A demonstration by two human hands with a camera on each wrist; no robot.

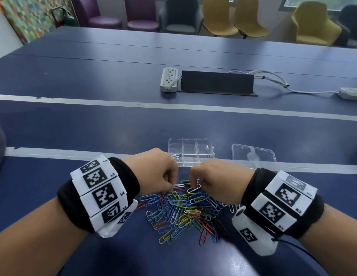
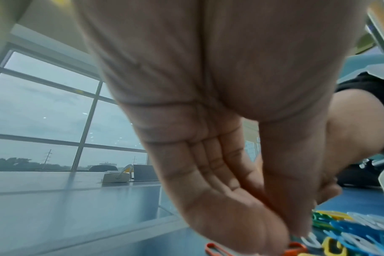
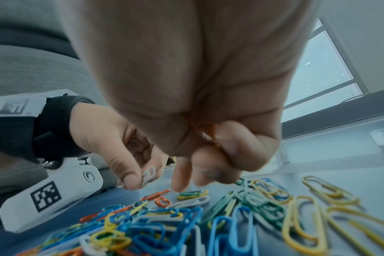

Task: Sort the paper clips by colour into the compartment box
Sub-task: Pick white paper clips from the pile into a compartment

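Both hands are down at the far edge of the pile of paper clips [image 1: 183, 212], wrists angled in toward each other so the knuckles nearly meet. The left hand [image 1: 153, 172] is bent palm-down with its fingers curled under, and from the right wrist camera you can see its thumb and fingertips pinching a white clip [image 3: 149, 175] just above the counter [image 1: 94, 126]. The right hand [image 1: 215, 180] is curled the same way, fingers tucked in toward the palm; something orange shows squeezed between its folded fingers in the wrist view, looks like a clip but it's too blurry to be sure. Its index finger points down at the pile.

The pile itself is a loose mess of blue, yellow, green, red and white clips spread between and below the two wrists. The clear compartment box [image 1: 190, 151] sits just past the fingertips, with some white clips [image 1: 176, 156] in the compartment nearest the left hand. Its clear lid [image 1: 253, 155] lies flat just beyond the right hand.
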